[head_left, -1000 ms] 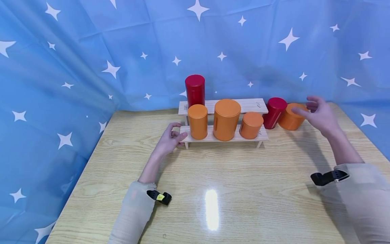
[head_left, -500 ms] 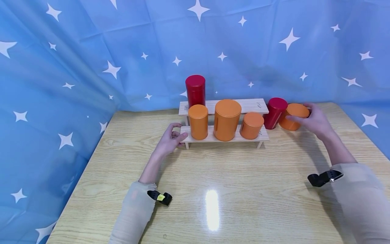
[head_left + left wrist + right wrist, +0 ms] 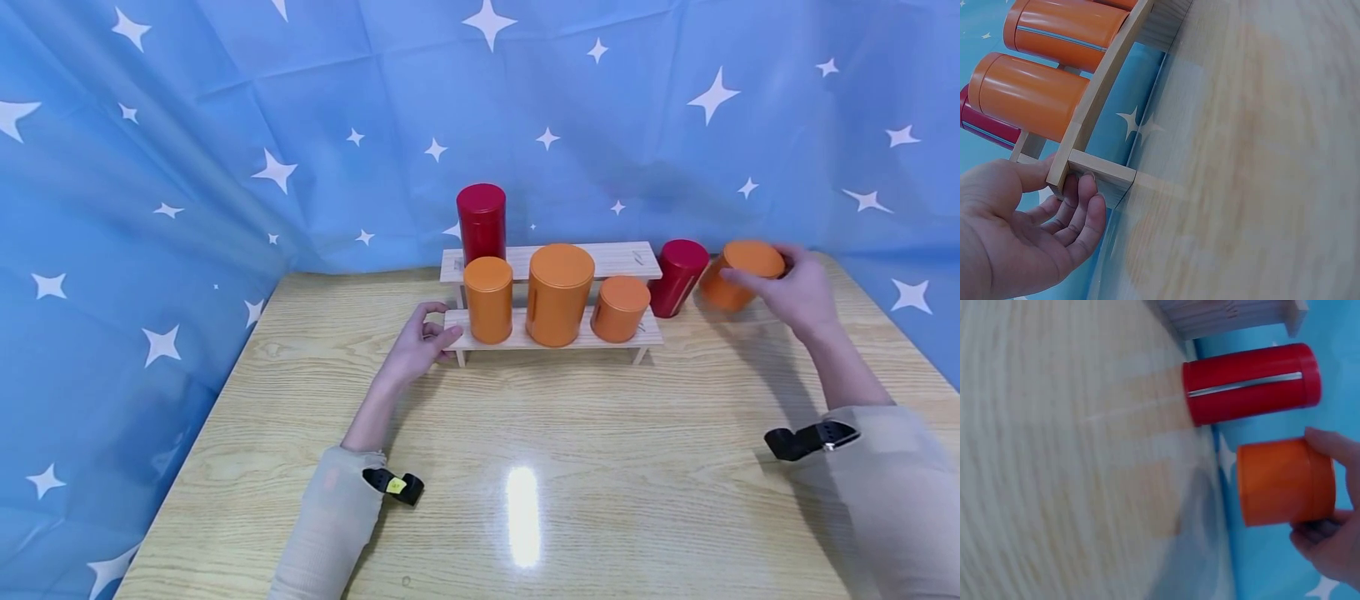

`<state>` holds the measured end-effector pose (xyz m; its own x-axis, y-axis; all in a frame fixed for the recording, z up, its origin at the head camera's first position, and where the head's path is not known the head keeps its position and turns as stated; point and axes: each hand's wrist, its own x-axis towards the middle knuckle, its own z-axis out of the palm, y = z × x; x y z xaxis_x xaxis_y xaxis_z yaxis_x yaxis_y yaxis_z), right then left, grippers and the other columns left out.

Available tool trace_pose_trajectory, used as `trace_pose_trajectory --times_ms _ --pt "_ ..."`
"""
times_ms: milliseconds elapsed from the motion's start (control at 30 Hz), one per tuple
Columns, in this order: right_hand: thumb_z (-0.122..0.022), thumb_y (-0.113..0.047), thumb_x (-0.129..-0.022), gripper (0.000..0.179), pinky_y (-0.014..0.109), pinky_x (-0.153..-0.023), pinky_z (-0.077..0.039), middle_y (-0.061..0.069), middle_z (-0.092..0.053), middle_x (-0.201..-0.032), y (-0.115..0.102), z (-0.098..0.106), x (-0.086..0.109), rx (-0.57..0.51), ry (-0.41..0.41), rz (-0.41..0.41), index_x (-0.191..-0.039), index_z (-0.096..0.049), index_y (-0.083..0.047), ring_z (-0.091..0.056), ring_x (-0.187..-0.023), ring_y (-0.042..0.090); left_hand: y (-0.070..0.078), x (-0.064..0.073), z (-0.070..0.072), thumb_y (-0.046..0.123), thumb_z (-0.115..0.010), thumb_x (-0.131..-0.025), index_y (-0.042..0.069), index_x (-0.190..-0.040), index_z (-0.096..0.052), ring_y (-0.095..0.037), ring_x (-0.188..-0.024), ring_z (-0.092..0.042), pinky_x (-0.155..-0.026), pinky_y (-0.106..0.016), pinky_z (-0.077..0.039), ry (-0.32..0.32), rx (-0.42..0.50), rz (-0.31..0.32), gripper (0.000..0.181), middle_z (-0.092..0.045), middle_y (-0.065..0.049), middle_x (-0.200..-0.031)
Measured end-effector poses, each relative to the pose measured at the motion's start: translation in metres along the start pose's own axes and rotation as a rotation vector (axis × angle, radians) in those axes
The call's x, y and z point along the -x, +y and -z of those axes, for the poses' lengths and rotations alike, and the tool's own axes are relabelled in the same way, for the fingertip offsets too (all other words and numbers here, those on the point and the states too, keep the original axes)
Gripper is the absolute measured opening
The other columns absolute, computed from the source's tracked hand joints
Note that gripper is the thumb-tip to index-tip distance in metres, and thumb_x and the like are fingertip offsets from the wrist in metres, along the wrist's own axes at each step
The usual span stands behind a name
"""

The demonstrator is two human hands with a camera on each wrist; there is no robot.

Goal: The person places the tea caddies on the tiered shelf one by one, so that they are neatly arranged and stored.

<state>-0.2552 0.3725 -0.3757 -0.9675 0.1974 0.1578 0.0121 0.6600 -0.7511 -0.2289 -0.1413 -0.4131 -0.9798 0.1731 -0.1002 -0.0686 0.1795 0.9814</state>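
Observation:
My left hand (image 3: 416, 346) grips the left end of the low wooden shelf (image 3: 519, 327). In the left wrist view, its thumb lies on the board and the fingers curl beneath, beside the leg. At the right, my right hand (image 3: 804, 292) holds a short, wide orange canister (image 3: 752, 260) by its upper part. The right wrist view shows that orange canister (image 3: 1275, 481) raised off the table, between thumb and fingers. Close to its left, a tall red canister (image 3: 678, 279) stands on the table, touching nothing held.
Several orange canisters line the low shelf, a large one (image 3: 559, 300) in the middle. Behind it, a higher wooden shelf (image 3: 626, 260) bears a tall red canister (image 3: 482, 221) at its left end. A blue starry cloth (image 3: 360, 167) hangs behind the wooden table (image 3: 585, 450).
My right hand came down onto the short orange canister, took hold of it, and lifted it slightly up and to the right. The left hand has stayed on the shelf end.

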Motion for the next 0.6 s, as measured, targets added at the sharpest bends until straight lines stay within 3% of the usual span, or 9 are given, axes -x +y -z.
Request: trace_pose_trajectory --times_ms 200,400,600 --pt "-0.079 -0.038 -0.088 0.079 0.005 -0.069 -0.041 -0.017 -0.047 -0.112 -0.012 0.016 0.001 -0.098 0.122 -0.03 -0.149 -0.042 -0.003 -0.046 -0.093 0.0 0.0 0.0 0.0 0.013 -0.067 -0.1 0.005 -0.141 -0.042 -0.02 -0.085 -0.063 -0.087 -0.043 -0.059 -0.003 0.003 0.0 0.048 -0.059 -0.01 -0.092" --pt "-0.08 -0.033 -0.087 0.075 0.007 -0.074 -0.04 -0.022 -0.048 -0.112 -0.027 0.028 0.002 -0.157 0.191 -0.034 -0.15 -0.045 -0.013 -0.047 -0.096 -0.003 0.0 -0.001 0.0 0.013 -0.067 -0.1 0.005 -0.14 -0.042 -0.02 -0.085 -0.062 -0.086 -0.042 -0.06 -0.003 -0.002 -0.001 0.048 -0.059 -0.011 -0.093" --pt "-0.081 -0.028 -0.086 0.067 0.008 -0.075 -0.04 -0.021 -0.051 -0.114 -0.048 0.032 0.003 -0.203 0.202 0.011 -0.146 -0.051 -0.019 -0.048 -0.098 -0.003 0.0 0.0 0.0 0.012 -0.066 -0.1 0.006 -0.139 -0.043 -0.02 -0.084 -0.061 -0.082 -0.037 -0.06 -0.001 0.004 0.003 0.046 -0.058 -0.01 -0.092"
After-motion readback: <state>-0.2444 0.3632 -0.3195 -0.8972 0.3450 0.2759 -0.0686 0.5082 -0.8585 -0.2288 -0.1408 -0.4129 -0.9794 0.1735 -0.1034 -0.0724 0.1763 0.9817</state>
